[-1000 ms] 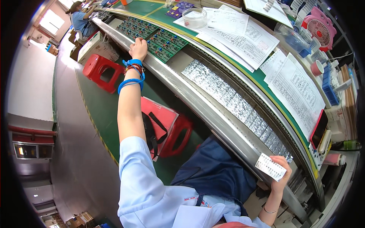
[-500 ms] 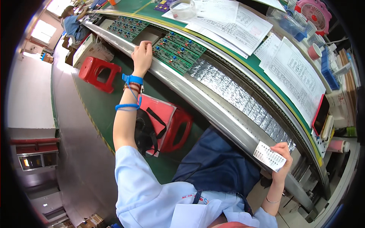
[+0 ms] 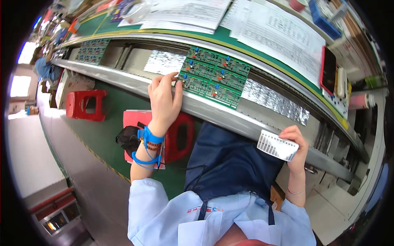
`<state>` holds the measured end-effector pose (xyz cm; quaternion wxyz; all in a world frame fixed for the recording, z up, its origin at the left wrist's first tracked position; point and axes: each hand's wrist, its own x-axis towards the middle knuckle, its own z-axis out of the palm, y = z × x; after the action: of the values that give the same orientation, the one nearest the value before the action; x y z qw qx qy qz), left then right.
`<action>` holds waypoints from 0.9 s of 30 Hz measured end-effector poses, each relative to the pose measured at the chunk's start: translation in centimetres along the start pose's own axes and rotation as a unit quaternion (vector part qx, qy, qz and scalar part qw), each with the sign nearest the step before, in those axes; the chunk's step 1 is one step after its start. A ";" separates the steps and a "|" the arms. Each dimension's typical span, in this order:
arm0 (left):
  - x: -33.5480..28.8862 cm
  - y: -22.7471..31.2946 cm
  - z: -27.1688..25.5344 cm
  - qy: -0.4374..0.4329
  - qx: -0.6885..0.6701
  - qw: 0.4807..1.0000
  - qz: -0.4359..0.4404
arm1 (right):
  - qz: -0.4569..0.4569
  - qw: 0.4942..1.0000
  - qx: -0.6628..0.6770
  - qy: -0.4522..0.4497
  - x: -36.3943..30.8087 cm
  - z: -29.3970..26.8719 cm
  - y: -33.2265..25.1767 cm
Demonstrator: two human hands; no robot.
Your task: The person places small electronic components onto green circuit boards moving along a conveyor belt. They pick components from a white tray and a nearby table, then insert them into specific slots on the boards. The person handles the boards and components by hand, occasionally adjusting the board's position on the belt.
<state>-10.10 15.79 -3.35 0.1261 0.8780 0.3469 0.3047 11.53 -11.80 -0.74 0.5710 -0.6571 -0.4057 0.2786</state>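
Left hand (image 3: 164, 96): fingers spread and laid on the near-left corner of the circuit board (image 3: 214, 76); touching, not closed round it. A blue wrist strap (image 3: 148, 141) with coiled cord sits on this forearm.

Circuit board: green panel with blue and red components, lying flat in the conveyor channel (image 3: 271, 96), over silver foil lining (image 3: 274, 98), just beyond the steel rail (image 3: 213, 112).

Right hand (image 3: 296, 144): fingers curled on a small white card (image 3: 277, 145), held upright near the rail, well apart from the board.

Progress, as judged: the board is under the hand at the station, but not lifted; the card is not yet brought to it. More boards (image 3: 91, 51) lie farther left along the line.

Also present: paper sheets (image 3: 283, 37) on the green tabletop (image 3: 221, 35) beyond the channel, a red phone (image 3: 328, 70), red stools (image 3: 84, 105) on the floor.
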 end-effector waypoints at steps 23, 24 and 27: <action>-7.2 17.3 3.4 -0.258 -0.693 0.657 -0.147 | -0.061 0.997 0.045 -0.030 -3.1 -0.4 0.0; -7.3 17.4 3.7 -0.242 -0.694 0.665 -0.132 | -0.059 0.996 0.055 -0.033 -3.0 -0.4 0.0; -7.3 17.2 3.9 -0.221 -0.664 0.700 -0.144 | 0.039 0.984 0.172 -0.001 -3.4 -1.2 0.0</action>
<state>-2.67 -1.74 -2.26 0.7914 0.5483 0.1394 0.2315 10.76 -15.31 -0.87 0.6642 -0.5636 -0.3265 0.3668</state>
